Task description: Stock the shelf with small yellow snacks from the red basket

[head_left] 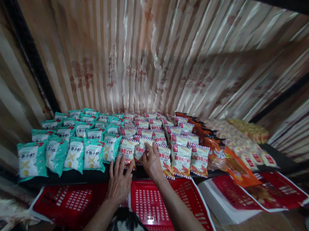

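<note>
While our left hand (120, 179) spreads its fingers wide at the leftmost near one of our white packets (127, 147), with nothing gripped, our right hand (151, 162) curves half-open at the next packets rightward; whether it grips one, we cannot tell. White packets: several rows, near to far, mid black shelf (79, 177). Left: teal packets (33, 160). Right: orange packets (217, 152). Near side, below: red baskets (147, 202).

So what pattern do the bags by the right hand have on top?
Slanted red and blue stripes edge the bags, clearest in the head view.
</note>
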Tool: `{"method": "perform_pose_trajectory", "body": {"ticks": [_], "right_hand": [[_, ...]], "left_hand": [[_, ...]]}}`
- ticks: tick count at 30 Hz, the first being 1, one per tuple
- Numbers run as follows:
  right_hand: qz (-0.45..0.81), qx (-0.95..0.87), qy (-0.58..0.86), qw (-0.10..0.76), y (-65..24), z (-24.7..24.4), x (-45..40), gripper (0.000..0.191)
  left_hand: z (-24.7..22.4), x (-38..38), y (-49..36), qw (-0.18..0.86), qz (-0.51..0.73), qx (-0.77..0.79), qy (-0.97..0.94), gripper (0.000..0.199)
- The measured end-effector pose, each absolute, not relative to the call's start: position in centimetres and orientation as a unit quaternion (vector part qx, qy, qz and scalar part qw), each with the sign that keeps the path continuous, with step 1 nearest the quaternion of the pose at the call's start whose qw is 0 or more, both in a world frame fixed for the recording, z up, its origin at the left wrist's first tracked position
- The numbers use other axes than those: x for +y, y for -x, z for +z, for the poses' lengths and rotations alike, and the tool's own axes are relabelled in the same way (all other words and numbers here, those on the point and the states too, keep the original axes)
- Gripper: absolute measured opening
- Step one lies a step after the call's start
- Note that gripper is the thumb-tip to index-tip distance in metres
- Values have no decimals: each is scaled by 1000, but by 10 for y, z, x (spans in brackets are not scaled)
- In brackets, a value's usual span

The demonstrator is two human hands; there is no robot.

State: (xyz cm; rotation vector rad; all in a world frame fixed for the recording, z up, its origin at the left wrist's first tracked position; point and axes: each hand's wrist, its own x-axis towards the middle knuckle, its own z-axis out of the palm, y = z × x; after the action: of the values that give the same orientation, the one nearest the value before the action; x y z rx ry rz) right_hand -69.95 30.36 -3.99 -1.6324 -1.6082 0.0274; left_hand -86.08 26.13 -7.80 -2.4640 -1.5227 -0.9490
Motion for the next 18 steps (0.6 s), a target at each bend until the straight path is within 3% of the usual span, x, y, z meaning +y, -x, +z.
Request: {"method": "perform_pose_trajectory", "body": {"ticks": [8, 18], "right_hand": [[7, -641, 647, 413, 697, -34, 298, 41], [3, -677, 637, 368, 693, -30, 294, 50]], "left_hand": [[-77, 258, 862, 53, -314, -499, 806, 55], [-75, 247, 857, 83, -341, -497, 793, 55]]}}
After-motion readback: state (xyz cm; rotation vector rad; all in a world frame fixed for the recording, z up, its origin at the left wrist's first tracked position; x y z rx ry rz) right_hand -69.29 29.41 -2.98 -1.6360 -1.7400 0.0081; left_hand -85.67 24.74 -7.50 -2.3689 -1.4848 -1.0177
